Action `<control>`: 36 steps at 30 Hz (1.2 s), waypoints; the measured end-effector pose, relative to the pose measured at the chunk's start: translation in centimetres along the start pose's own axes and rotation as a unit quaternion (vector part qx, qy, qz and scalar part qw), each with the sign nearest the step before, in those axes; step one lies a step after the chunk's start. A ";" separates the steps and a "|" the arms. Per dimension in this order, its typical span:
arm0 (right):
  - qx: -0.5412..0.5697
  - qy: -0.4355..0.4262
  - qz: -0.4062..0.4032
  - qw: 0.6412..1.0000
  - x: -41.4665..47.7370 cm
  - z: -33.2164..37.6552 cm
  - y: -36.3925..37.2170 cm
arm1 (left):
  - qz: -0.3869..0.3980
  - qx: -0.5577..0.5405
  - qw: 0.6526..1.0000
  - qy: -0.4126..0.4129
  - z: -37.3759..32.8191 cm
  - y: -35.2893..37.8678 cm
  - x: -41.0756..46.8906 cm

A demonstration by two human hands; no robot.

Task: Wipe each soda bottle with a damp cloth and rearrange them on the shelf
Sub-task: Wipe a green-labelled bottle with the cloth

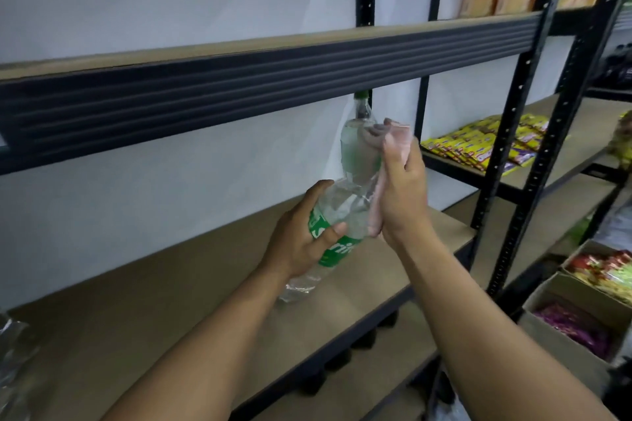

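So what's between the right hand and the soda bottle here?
A pink cloth: the right hand presses it against the upper part of the soda bottle, which the left hand grips at the label. Head view shows it.

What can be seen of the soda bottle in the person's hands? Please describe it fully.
The soda bottle is clear plastic with clear liquid, a green label with white letters and a green cap. It is tilted, cap up, over the brown shelf board. The left hand grips it at the label; the right hand presses a pink cloth on its upper part.
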State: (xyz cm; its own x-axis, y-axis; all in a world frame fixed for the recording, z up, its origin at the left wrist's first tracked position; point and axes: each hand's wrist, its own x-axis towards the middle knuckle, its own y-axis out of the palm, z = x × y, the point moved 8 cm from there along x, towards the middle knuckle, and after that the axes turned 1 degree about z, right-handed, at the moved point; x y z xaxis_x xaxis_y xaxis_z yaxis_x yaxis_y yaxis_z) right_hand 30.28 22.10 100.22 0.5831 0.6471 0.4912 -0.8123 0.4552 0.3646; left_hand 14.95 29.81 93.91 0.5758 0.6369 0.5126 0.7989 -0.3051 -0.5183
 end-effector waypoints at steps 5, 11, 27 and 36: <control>-0.047 -0.025 0.056 0.997 -0.1 0.8 -0.2 | 0.016 -0.022 0.999 0.017 -0.5 0.3 0.3; -0.182 -0.011 -0.103 0.978 0.4 0.1 -1.4 | -0.052 0.135 0.989 -0.014 -1.3 1.7 -0.6; -0.246 -0.035 0.049 0.967 0.7 -1.1 0.8 | -0.087 0.136 0.985 -0.059 0.6 0.7 -0.7; -0.146 -0.044 0.090 0.984 0.8 -0.9 -0.1 | 0.002 0.019 0.999 -0.037 2.2 0.6 1.2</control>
State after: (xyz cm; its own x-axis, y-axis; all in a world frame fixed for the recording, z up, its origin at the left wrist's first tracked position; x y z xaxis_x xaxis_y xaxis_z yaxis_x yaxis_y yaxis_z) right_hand 30.83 23.12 99.80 0.4186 0.6840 0.5975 -0.8636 0.5034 0.0287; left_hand 15.75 31.91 92.70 0.5630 0.6868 0.4598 0.7889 -0.2807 -0.5467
